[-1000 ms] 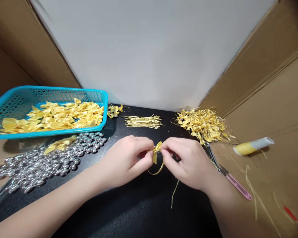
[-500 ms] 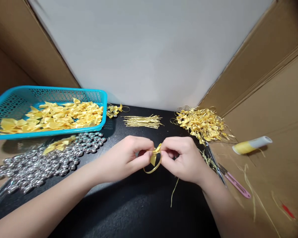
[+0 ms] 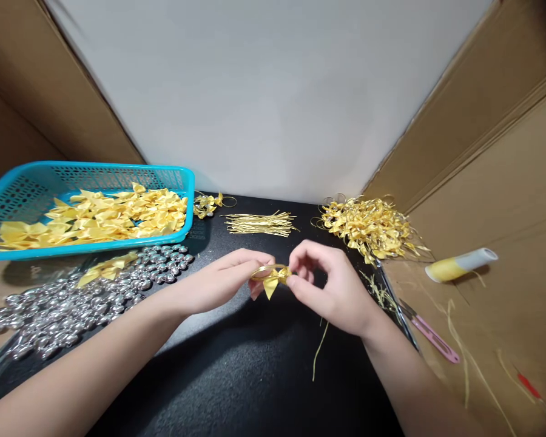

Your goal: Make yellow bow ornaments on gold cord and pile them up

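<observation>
Over the middle of the black table (image 3: 236,376), both hands are on one small yellow ribbon bow (image 3: 271,283) with a gold loop (image 3: 260,273) attached. My left hand (image 3: 230,280) is closed on the loop from the left, its fingertips partly hidden behind it. From the right, my right hand (image 3: 330,285) pinches the bow's right end between thumb and fingers. One pointed tail of the bow hangs down. A thin gold strand (image 3: 319,353) lies on the table below my right hand.
A blue basket (image 3: 192,203) of yellow bows stands left, behind a spread of silver beads (image 3: 64,309). Gold twist ties (image 3: 260,223) lie at the back; finished-looking looped bows (image 3: 368,227) are heaped right. A pink-handled cutter (image 3: 437,341) and a yellow-and-white tube (image 3: 461,265) lie right.
The bow and loop have been turned over: the loop hung below the bow and now lies above and left of it. My left hand has rolled and shifted slightly left.
</observation>
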The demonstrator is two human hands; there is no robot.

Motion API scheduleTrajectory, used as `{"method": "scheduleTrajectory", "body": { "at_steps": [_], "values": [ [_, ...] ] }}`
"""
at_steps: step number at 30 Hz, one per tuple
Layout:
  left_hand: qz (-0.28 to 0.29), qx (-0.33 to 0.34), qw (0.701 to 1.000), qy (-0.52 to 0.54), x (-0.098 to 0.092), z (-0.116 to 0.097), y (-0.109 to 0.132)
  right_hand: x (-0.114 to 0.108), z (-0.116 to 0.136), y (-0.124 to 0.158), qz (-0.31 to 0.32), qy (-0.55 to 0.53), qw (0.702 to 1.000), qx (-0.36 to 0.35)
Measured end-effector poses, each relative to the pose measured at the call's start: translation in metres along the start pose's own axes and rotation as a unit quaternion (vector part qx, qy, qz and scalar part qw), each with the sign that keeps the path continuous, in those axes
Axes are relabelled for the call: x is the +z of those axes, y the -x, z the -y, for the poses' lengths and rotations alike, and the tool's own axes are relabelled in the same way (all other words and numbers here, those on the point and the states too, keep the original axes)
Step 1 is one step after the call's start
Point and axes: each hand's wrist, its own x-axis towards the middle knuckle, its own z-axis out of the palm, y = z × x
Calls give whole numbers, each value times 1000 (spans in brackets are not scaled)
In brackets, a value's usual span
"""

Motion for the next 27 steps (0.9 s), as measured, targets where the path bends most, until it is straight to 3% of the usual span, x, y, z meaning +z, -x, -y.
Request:
{"method": "scheduleTrajectory", "body": {
  "at_steps": [3, 7, 20, 23, 27],
  "values": [
    [-23, 7, 1000, -14, 2, -1, 2, 0, 3, 1, -37, 85, 991, -97],
    [-35, 13, 999, -23, 3, 0, 3, 3, 2, 2, -26, 96, 986, -134],
    [-7, -9, 998, 56, 5, 3, -2, -1, -1, 0, -24, 70, 991, -109],
    [-20, -25, 996, 83, 6, 5, -2, -6, -1, 0, -49, 27, 994, -97],
    [5, -34, 992, 124, 6, 8, -4, -9, -3, -1, -47, -61, 995, -65]
  ]
}}
